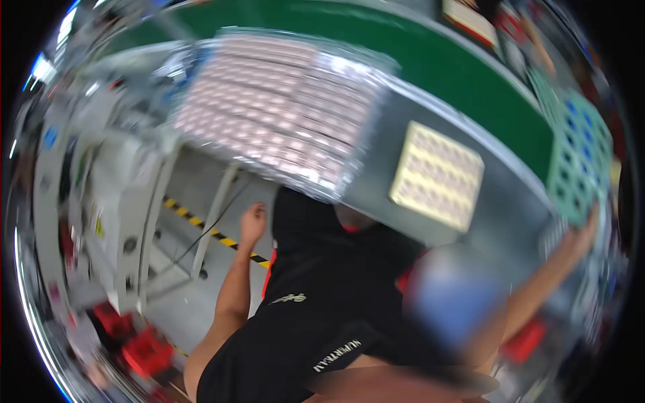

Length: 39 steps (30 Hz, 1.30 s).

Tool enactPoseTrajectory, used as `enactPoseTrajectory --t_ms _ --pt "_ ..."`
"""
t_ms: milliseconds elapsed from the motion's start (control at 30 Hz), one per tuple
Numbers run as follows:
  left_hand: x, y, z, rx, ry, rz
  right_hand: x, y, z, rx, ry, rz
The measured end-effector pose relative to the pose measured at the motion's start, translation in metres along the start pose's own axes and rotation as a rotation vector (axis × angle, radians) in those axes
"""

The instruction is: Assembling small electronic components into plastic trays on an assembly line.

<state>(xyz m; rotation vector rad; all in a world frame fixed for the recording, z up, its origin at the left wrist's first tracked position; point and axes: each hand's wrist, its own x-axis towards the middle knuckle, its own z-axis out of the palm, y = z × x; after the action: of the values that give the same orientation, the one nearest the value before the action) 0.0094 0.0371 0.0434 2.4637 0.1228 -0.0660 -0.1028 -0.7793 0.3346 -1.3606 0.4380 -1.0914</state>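
Note:
My right hand (pixel 583 232) reaches far out to the right and grips the lower edge of a green tray with rows of round holes (pixel 579 195); blue shows through some holes. My left hand (pixel 254 220) hangs beside my left side, away from the bench, fingers curled in with nothing visible in them. In front of me a cream square tray (pixel 401 190) with rows of small pale pieces lies on the grey bench. Left of it sits a wide clear plastic tray (pixel 349 176) filled with rows of pinkish pieces. Motion blurs the small pieces.
A green conveyor belt (pixel 463 70) curves behind the grey bench top (pixel 376 134). White machine frames (pixel 127 201) stand to the left, above a floor with yellow-black tape (pixel 222 238). Red bins (pixel 146 350) lie low at left. Another person's arm (pixel 539 50) shows at far right.

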Motion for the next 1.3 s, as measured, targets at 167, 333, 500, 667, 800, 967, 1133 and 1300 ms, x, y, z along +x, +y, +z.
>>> enactPoseTrajectory --t_ms 167,333,500,667,800,967,1133,1300 --pt "-0.016 0.078 -0.044 0.080 -0.422 0.242 -0.097 -0.014 0.046 0.107 0.091 0.228" --pt "-0.047 0.181 -0.100 -0.171 -0.758 0.289 -0.154 -0.007 0.071 0.133 0.077 0.296" --pt "-0.041 0.269 -0.092 -0.575 -0.785 0.590 -0.176 -0.015 0.085 0.145 -0.024 0.330" --pt "-0.013 0.329 -0.067 -0.979 -0.686 0.412 -0.185 0.000 0.094 0.131 -0.230 0.408" --pt "0.008 0.357 -0.018 -1.264 -0.954 0.381 -0.228 -0.035 0.119 0.030 0.028 0.698" --pt "-0.007 0.371 -0.027 -0.994 -0.863 0.527 -0.253 -0.011 0.126 -0.455 -0.568 -0.112" --pt "-0.010 0.355 -0.040 -1.120 -0.697 0.411 -0.201 0.026 0.187 -0.146 -0.736 0.169" --pt "0.000 0.366 -0.001 -1.151 -0.515 0.472 -0.248 -0.024 0.243 -0.034 -0.587 0.427"
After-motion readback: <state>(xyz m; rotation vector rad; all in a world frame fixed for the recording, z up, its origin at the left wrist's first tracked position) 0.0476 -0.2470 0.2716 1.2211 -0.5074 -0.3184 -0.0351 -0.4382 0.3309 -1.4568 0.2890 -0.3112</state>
